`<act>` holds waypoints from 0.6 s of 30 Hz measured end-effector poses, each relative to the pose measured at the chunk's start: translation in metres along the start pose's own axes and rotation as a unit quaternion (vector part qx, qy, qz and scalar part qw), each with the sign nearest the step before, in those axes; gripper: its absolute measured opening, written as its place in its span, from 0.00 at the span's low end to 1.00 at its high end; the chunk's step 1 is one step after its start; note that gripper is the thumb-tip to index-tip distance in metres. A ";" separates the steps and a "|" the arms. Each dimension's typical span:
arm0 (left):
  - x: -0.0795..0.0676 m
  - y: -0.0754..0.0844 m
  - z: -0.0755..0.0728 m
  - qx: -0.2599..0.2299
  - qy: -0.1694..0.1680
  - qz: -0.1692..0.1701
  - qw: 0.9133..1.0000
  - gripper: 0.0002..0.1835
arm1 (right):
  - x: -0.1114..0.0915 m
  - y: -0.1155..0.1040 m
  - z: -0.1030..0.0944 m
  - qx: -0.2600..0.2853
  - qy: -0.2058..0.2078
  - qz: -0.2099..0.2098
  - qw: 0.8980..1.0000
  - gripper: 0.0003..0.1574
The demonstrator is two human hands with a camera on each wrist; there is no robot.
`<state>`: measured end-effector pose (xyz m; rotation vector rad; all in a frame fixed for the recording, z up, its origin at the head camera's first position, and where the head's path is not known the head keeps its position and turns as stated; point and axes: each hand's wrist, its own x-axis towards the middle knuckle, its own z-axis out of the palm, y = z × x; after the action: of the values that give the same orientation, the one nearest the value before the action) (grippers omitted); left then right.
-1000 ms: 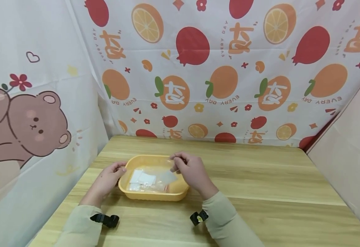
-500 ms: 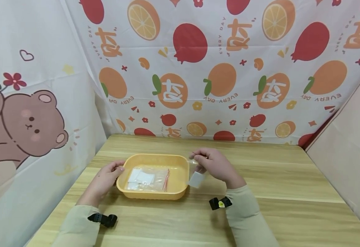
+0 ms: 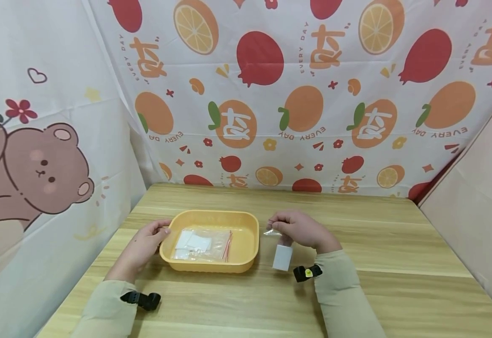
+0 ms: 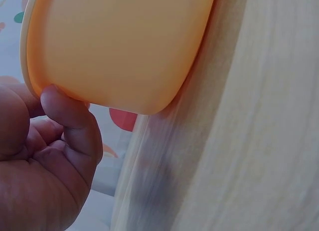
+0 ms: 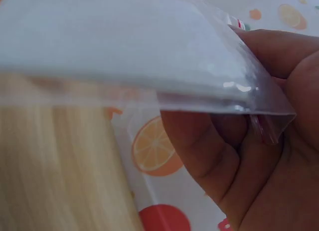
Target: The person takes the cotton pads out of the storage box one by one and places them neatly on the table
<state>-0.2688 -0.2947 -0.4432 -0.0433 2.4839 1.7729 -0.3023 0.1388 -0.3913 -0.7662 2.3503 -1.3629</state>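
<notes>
At the left end of a yellow plastic tray (image 3: 210, 267), my left hand (image 3: 144, 241) grips the rim between thumb and curled fingers. The left wrist view shows the thumb (image 4: 70, 116) against the tray's outer wall (image 4: 124, 51). Clear zip bags (image 3: 218, 244) with red seal lines lie flat inside the tray, holding white squares (image 3: 197, 243). Right of the tray, my right hand (image 3: 305, 231) pinches another clear zip bag (image 5: 239, 86) near its red-lined end. A white flat piece (image 3: 282, 257) inside that bag hangs below the fingers, over the table.
The wooden table (image 3: 398, 263) reaches back to a fruit-print cloth (image 3: 305, 61). A bear-print cloth (image 3: 47, 169) hangs along the left side, and a plain pale cloth (image 3: 478, 188) on the right. Black wrist cameras (image 3: 149, 301) sit on both sleeves.
My right hand has lifted the bag out over the tray's right edge and moved right with it; the white piece now hangs lower. The left hand stays on the rim.
</notes>
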 end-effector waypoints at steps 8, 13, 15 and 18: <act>0.000 -0.001 0.000 0.004 0.003 0.003 1.000 0.25 | 0.010 0.027 0.006 -0.017 -0.008 0.028 0.999 0.14; 0.000 -0.002 0.000 0.001 0.002 0.002 1.000 0.26 | 0.015 0.039 0.012 -0.078 0.009 0.034 0.996 0.15; 0.000 -0.002 0.000 0.001 0.000 0.002 1.000 0.26 | 0.018 0.042 0.014 -0.121 0.020 0.032 0.992 0.15; 0.000 -0.001 0.000 0.002 0.000 0.002 1.000 0.26 | 0.022 0.045 0.018 -0.181 0.035 0.025 0.982 0.13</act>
<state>-0.2689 -0.2947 -0.4442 -0.0383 2.4877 1.7701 -0.3236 0.1318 -0.4398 -0.7581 2.6943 -0.9654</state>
